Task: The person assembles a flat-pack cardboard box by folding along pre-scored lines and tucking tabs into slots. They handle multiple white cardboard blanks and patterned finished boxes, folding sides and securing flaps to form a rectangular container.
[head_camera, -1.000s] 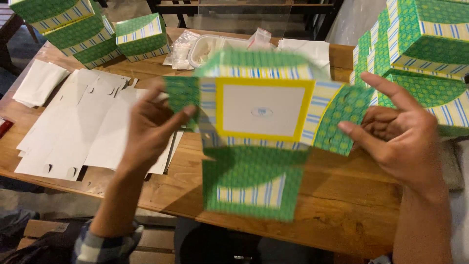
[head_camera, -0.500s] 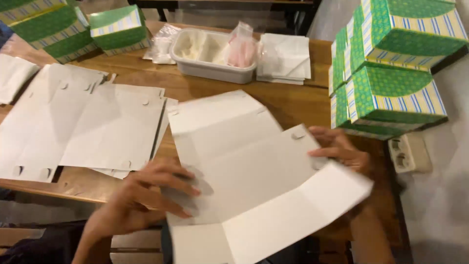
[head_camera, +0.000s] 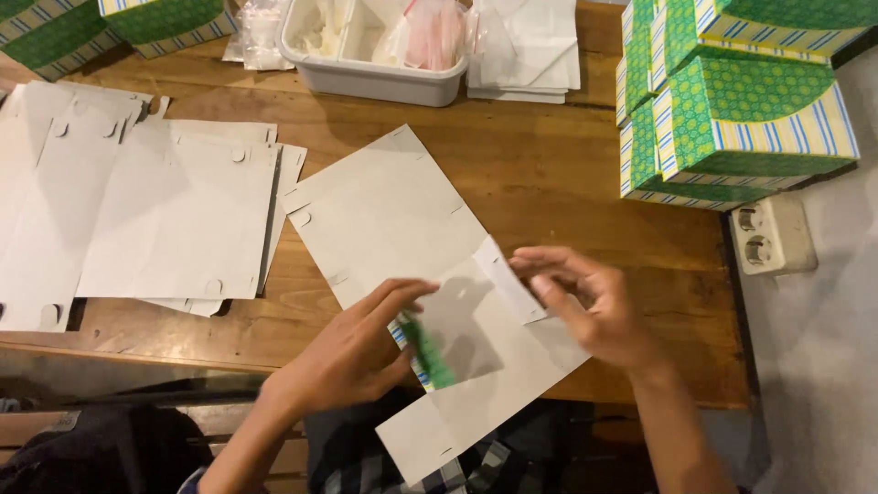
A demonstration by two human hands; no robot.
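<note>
We had a flat cardboard box blank [head_camera: 402, 229] lying plain side up on the wooden table [head_camera: 549, 174], under and between both hands. Our left hand [head_camera: 352, 357] was bent at the knuckles, its fingertips lifting a side flap [head_camera: 422, 352] so that the green and striped printed face showed on edge. Our right hand [head_camera: 585, 306] pinched a narrow white tab [head_camera: 508, 288] between thumb and fingers, just beside the left hand's flap.

The near corner of the blank hung over the table edge towards us. We judged that this unsupported part could sag or slide off if either grip slackened. The thin card might also crease off its scored line if the two flaps were raised unevenly, and the small tab looked easy to tear under a hard pinch.

The blank itself was pale grey-white, angled across the table, with small half-round notches along its edges and faint fold lines.

Beyond the left hand lay a stack of more flat blanks [head_camera: 174, 220]. Beyond the right hand stood finished green boxes [head_camera: 741, 119], piled up. A grey plastic tub [head_camera: 366, 78] sat farther off, ahead of both hands.
</note>
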